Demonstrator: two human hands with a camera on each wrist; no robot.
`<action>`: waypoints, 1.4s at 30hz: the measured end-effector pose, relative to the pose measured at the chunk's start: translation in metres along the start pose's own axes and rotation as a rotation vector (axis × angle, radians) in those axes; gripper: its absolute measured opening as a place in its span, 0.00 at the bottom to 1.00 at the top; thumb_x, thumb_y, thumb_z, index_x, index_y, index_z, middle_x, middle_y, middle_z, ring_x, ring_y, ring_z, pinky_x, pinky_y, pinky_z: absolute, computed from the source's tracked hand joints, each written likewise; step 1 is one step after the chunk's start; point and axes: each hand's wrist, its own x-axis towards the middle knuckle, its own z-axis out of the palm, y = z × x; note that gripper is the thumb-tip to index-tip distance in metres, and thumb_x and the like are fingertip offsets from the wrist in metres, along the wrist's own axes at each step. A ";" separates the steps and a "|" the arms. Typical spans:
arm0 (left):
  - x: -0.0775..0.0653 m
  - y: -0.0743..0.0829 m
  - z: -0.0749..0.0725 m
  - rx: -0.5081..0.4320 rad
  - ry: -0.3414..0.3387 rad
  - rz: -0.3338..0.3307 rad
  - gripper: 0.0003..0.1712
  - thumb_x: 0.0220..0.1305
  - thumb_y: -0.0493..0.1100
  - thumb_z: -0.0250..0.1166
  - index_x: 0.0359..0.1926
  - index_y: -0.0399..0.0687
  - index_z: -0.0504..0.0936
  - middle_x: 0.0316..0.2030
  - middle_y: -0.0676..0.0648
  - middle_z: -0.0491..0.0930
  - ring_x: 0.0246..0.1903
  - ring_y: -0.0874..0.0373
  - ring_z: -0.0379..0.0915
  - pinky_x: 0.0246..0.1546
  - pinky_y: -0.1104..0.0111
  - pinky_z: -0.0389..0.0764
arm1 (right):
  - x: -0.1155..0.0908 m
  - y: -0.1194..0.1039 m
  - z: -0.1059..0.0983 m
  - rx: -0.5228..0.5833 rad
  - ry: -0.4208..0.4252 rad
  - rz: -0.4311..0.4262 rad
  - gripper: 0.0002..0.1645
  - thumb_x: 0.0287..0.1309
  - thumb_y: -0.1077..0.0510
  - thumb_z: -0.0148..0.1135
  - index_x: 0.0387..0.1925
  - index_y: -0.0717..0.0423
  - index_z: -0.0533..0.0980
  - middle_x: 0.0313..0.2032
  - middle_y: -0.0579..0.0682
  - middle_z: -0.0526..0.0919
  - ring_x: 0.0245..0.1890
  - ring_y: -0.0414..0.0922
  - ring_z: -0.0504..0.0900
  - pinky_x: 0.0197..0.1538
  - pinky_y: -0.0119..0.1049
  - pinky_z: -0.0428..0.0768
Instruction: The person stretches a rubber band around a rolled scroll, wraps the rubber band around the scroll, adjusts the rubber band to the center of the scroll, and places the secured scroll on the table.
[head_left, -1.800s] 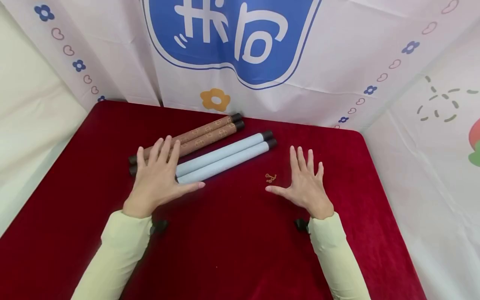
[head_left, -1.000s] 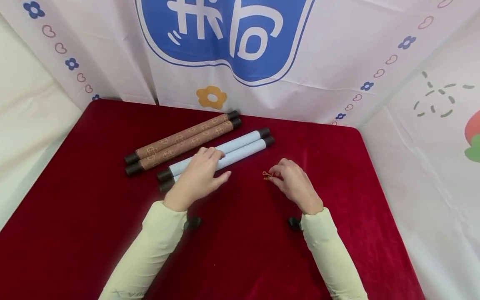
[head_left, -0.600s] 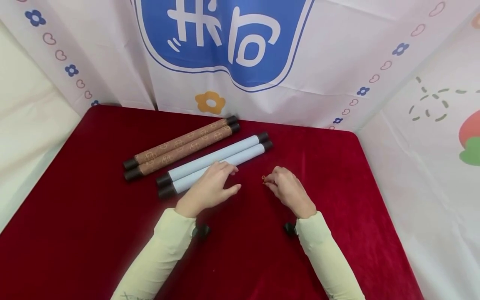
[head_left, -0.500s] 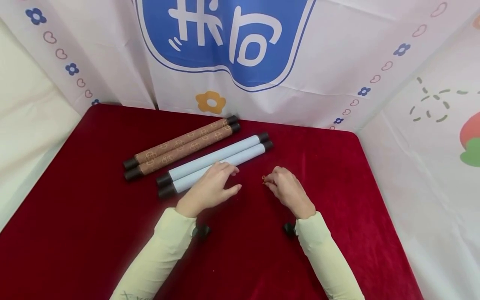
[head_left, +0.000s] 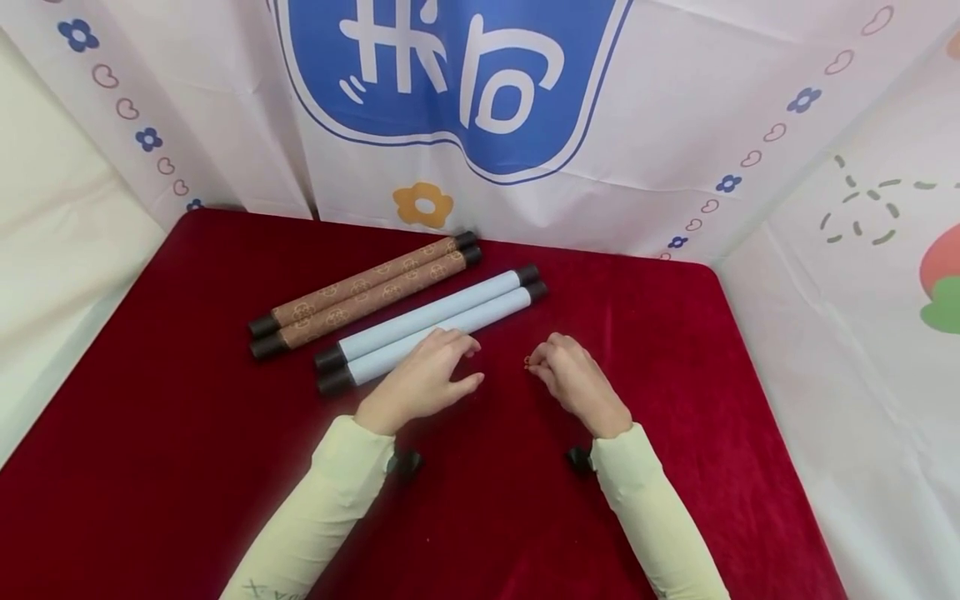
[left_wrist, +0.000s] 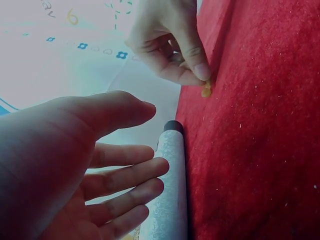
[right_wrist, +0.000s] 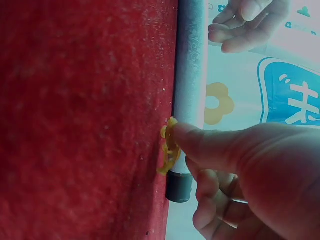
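My right hand (head_left: 579,382) pinches a small bunch of yellow-brown rubber bands (right_wrist: 170,150) between thumb and fingers, just over the tablecloth. Only a bit of the bunch shows past the fingertips in the head view. My left hand (head_left: 422,377) hovers by the near side of two light blue scrolls (head_left: 429,313), fingers relaxed and nothing held. In the left wrist view its thumb and fingers stand apart. The blue scrolls lie side by side with dark end caps; the left hand hides part of the nearer one in the head view.
Two brown patterned scrolls (head_left: 360,287) with dark caps lie behind the blue pair, slanting the same way. A red velvet cloth (head_left: 480,517) covers the table. A white printed curtain (head_left: 660,108) hangs at the table's back edge.
Both hands have come inward from a spread pose. The right hand has taken hold of the rubber bands from the cloth; the left has moved right, past the blue scrolls. Lately both barely move.
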 end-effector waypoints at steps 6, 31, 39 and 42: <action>-0.001 0.001 0.002 0.022 -0.025 0.006 0.23 0.61 0.51 0.65 0.52 0.42 0.79 0.45 0.47 0.80 0.50 0.53 0.73 0.56 0.60 0.74 | 0.001 0.001 -0.002 0.094 -0.001 -0.013 0.06 0.53 0.59 0.71 0.34 0.51 0.85 0.29 0.43 0.77 0.30 0.37 0.76 0.35 0.29 0.78; 0.000 0.005 0.005 0.051 -0.034 0.037 0.22 0.61 0.52 0.65 0.50 0.42 0.80 0.44 0.47 0.81 0.49 0.54 0.74 0.55 0.61 0.75 | 0.000 0.001 -0.011 0.424 -0.110 0.115 0.03 0.58 0.54 0.66 0.34 0.41 0.83 0.31 0.40 0.85 0.31 0.39 0.81 0.38 0.36 0.79; -0.001 0.007 0.005 0.030 -0.029 0.050 0.22 0.61 0.51 0.65 0.50 0.42 0.80 0.45 0.48 0.81 0.49 0.52 0.74 0.56 0.59 0.73 | 0.001 0.000 -0.012 0.453 -0.113 0.116 0.03 0.59 0.54 0.66 0.35 0.44 0.82 0.32 0.39 0.85 0.33 0.38 0.82 0.41 0.37 0.80; -0.001 0.009 0.005 0.014 -0.029 0.048 0.22 0.61 0.51 0.65 0.51 0.43 0.80 0.45 0.49 0.81 0.50 0.53 0.73 0.57 0.59 0.73 | 0.001 -0.002 -0.012 0.463 -0.115 0.115 0.03 0.59 0.54 0.66 0.35 0.43 0.82 0.32 0.39 0.85 0.34 0.38 0.82 0.41 0.36 0.80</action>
